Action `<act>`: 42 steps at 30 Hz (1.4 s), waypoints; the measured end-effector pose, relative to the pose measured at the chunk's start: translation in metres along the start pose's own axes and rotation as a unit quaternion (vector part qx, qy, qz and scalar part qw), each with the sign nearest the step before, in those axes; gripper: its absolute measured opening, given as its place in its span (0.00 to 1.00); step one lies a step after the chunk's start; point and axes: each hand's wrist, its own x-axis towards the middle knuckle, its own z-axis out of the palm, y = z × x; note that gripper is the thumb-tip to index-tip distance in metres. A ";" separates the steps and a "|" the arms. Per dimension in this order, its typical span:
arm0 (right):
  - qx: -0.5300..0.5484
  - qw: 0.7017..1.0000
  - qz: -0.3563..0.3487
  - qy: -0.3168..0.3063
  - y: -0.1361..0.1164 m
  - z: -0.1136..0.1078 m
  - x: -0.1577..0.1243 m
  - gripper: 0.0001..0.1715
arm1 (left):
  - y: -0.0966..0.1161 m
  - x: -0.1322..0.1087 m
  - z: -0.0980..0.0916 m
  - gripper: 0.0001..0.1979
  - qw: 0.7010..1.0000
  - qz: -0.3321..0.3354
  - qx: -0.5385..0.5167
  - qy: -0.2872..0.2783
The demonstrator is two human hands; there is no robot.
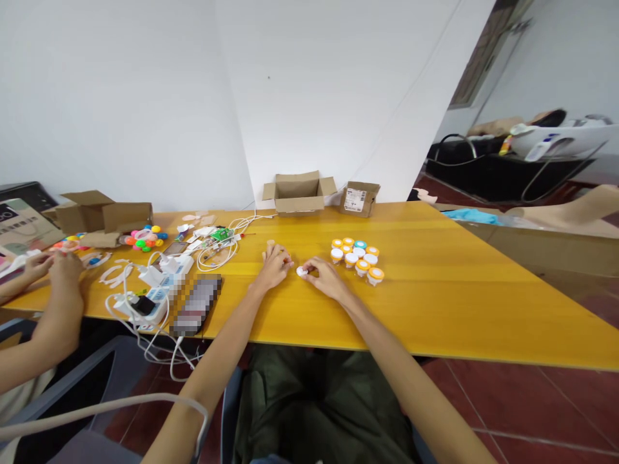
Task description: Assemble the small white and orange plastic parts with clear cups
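Over the middle of the table [435, 290], my right hand [325, 277] pinches a small round white piece [302, 271] that looks like a lid, between thumb and fingers. Just left of it is my left hand [275, 267], its fingers curled and thumb tip close to the white piece. What the left fingers hold, if anything, is hidden. Right of my hands stands a group of several small clear jars with orange, white and teal lids [360, 245]; the nearest one has an orange lid [376, 274].
Two cardboard boxes, one open [300, 203] and one smaller [359, 199], stand against the wall. On the left lie a phone [197, 304], a power strip [162, 293] with cables, a green circuit board [221, 234] and colourful balls [146, 238]. Another person's hands [60, 267] work at far left.
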 end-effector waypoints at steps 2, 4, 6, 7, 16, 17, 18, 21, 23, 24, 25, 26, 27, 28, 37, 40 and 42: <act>-0.002 1.000 0.001 0.001 -0.001 0.000 0.000 0.03 | -0.001 -0.001 0.001 0.03 1.000 -0.004 0.016 0.010; -0.005 1.000 0.002 0.002 -0.001 0.000 0.000 0.03 | -0.002 -0.002 0.001 0.04 0.999 -0.004 0.029 0.022; -0.010 1.000 0.002 0.004 -0.001 0.001 0.000 0.02 | -0.002 -0.002 0.001 0.04 0.999 -0.004 0.037 0.031; -0.012 1.000 0.002 0.005 -0.001 0.001 0.000 0.02 | -0.003 -0.003 0.001 0.04 0.999 -0.003 0.039 0.035; -0.036 0.999 -0.002 0.015 0.002 0.000 0.001 0.07 | 0.003 -0.003 0.001 0.04 0.999 0.027 0.025 0.023; -0.036 0.999 -0.003 0.015 0.002 0.000 0.001 0.07 | 0.005 -0.004 0.001 0.06 0.999 0.038 0.019 0.004; -0.036 0.999 -0.004 0.015 0.002 0.000 0.001 0.07 | 0.007 -0.004 0.001 0.08 0.999 0.050 0.012 -0.014; -0.034 0.999 -0.009 0.018 0.003 0.000 0.001 0.07 | 0.012 -0.006 0.001 0.11 0.996 0.076 -0.001 -0.051; -0.034 0.999 -0.011 0.020 0.003 -0.001 0.002 0.07 | 0.013 -0.007 0.001 0.11 0.995 0.082 -0.002 -0.060; -0.034 0.999 -0.011 0.020 0.004 -0.001 0.002 0.07 | 0.013 -0.007 0.001 0.10 0.995 0.083 -0.002 -0.062; -0.035 0.999 -0.012 0.021 0.004 -0.001 0.002 0.07 | 0.013 -0.007 0.002 0.10 0.994 0.083 -0.002 -0.064; -0.037 0.999 -0.013 0.021 0.004 -0.001 0.002 0.07 | 0.012 -0.007 0.002 0.09 0.994 0.084 -0.003 -0.065; -0.039 0.999 -0.014 0.021 0.004 -0.001 0.002 0.06 | 0.012 -0.007 0.002 0.09 0.994 0.085 -0.005 -0.064; -0.041 0.999 -0.016 0.022 0.004 -0.001 0.002 0.06 | 0.012 -0.007 0.002 0.09 0.994 0.086 -0.008 -0.064; -0.055 0.998 -0.022 0.025 0.001 -0.001 0.001 0.08 | 0.015 -0.007 0.001 0.07 0.993 0.100 -0.009 -0.059; -0.059 0.998 -0.024 0.029 0.000 0.000 0.001 0.08 | 0.016 -0.007 0.001 0.07 0.993 0.101 -0.009 -0.058; -0.060 0.997 -0.024 0.030 0.000 0.000 0.001 0.08 | 0.016 -0.006 0.001 0.07 0.993 0.100 -0.009 -0.058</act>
